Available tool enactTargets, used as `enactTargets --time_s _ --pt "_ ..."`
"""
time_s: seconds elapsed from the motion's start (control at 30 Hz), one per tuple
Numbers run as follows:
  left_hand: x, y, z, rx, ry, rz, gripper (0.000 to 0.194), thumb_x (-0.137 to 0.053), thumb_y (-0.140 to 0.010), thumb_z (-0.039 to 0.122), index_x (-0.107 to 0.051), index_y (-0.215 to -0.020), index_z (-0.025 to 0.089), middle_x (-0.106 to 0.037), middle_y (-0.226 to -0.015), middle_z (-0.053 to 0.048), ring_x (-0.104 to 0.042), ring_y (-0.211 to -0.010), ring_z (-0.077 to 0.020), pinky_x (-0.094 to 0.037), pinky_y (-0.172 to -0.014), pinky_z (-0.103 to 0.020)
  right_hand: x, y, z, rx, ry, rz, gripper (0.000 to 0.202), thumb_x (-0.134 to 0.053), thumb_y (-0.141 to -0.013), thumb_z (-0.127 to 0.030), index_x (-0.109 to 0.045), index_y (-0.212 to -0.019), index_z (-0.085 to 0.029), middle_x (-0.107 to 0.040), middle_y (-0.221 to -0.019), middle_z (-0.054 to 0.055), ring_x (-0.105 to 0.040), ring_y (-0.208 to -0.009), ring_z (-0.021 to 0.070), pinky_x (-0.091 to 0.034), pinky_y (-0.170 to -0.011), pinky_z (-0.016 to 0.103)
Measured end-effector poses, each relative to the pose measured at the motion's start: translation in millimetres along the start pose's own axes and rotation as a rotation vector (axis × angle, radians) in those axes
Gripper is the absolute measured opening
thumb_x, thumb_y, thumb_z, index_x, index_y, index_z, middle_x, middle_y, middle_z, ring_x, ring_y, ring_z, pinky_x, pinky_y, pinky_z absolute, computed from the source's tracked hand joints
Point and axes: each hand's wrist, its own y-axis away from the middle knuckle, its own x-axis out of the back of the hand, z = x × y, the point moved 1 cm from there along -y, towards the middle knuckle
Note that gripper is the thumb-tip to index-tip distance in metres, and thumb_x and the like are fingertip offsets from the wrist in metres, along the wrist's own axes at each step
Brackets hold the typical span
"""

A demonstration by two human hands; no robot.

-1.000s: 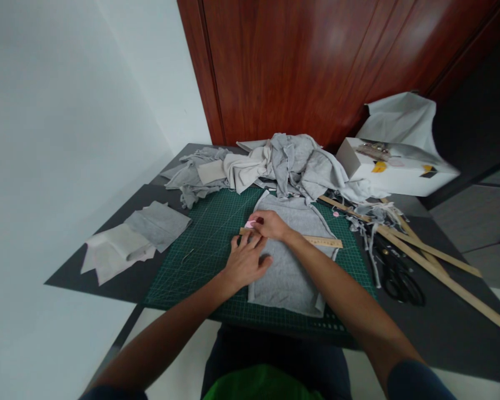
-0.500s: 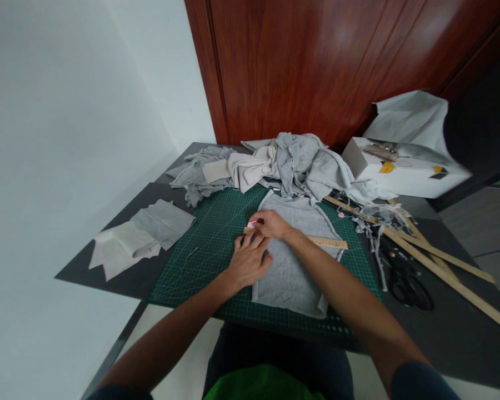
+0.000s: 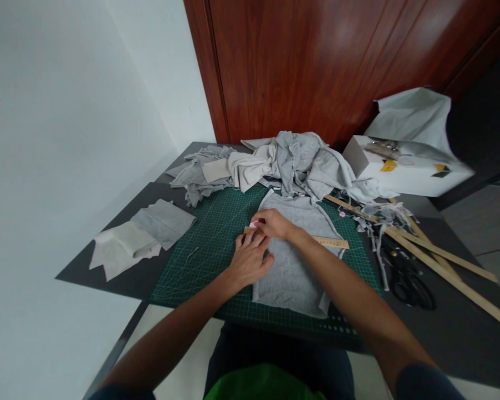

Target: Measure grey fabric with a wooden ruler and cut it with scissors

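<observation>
Left hand (image 3: 250,262) — fingers spread on ruler (image 3: 334,243) | right hand (image 3: 275,224) — pinches pink chalk (image 3: 254,224) | soft cloth (image 3: 289,272) bunches, ruler could slip

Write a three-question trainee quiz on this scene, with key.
1. True or false: the short ruler lies across the flat gray cloth.
2. Which hand has the small pink piece at its fingertips?
3. What lies to the right of the green mat?
A) A mug
B) Black scissors
C) A lamp

Key:
1. True
2. The right hand
3. B
</observation>
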Motion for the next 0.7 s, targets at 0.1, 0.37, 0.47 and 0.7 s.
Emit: enactTargets --time_s 0.1,0.37,0.47,0.7 --pt "-1.6 -0.4 -0.6 -0.001 0.016 0.004 0.048 -0.049 -0.099 0.033 -0.055 -0.146 0.024 -0.056 -0.154 -0.007 -0.037 -0.148 -0.0314 -0.029 -0.119 -0.057 11.7 12.0 4.6 -0.011 -0.007 -0.030 0.019 -0.066 -0.087 -0.006 -0.081 -0.089 -0.017 -0.075 -0.083 0.003 -0.063 -0.074 0.0139 -0.046 -0.073 0.024" --pt "-2.1 -1.6 0.2 -0.001 0.009 0.016 0.047 -0.051 -0.097 0.031 -0.057 -0.144 0.024 -0.056 -0.154 -0.007 -0.038 -0.148 -0.0316 -0.028 -0.121 -0.057 8.8 6.2 -1.0 0.008 0.026 -0.014 0.020 -0.065 -0.088 -0.004 -0.080 -0.090 -0.016 -0.077 -0.089 0.005 -0.066 -0.080 0.0138 -0.046 -0.076 0.023" --pt "-2.3 -1.6 1.0 0.002 0.009 0.019 0.047 -0.051 -0.097 0.030 -0.057 -0.144 0.023 -0.056 -0.154 -0.007 -0.037 -0.149 -0.0321 -0.028 -0.121 -0.058 9.2 7.0 -0.2 0.013 0.031 -0.041 0.018 -0.066 -0.089 -0.005 -0.080 -0.092 -0.016 -0.077 -0.089 0.005 -0.066 -0.080 0.0142 -0.046 -0.075 0.023" --pt "-2.0 -5.1 1.7 0.008 0.021 0.019 0.048 -0.052 -0.096 0.028 -0.058 -0.143 0.025 -0.061 -0.147 -0.008 -0.044 -0.142 -0.0331 -0.027 -0.122 -0.060 30.2 28.8 13.5 0.013 0.083 -0.078 0.016 -0.066 -0.089 -0.008 -0.080 -0.087 -0.015 -0.075 -0.082 0.004 -0.064 -0.075 0.0142 -0.043 -0.072 0.023"
